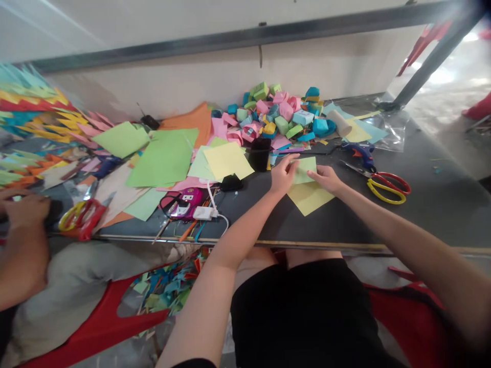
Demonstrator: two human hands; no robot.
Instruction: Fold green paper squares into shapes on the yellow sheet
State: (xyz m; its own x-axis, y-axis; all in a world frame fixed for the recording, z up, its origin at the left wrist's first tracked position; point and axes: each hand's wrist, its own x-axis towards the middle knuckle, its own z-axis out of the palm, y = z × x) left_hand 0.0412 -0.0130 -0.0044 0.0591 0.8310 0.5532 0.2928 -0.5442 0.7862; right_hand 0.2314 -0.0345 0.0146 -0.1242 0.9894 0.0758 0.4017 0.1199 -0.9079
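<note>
A small light green paper (306,169) is held between my two hands, just above a yellow paper (310,198) lying on the dark table. My left hand (284,173) grips its left edge, with the fingers bent at the upper corner. On the opposite edge, my right hand (325,179) pinches the paper with the thumb on its near face. Red and yellow scissors (388,187) lie to the right of my right hand, and a blue glue gun (359,152) rests behind them.
Folded paper pieces (284,113) are heaped at the back. Green sheets (163,158), a purple power strip (186,203) with cables and a black phone (260,154) lie to the left. Another person's hand (26,208) is at the far left, near more scissors (83,217).
</note>
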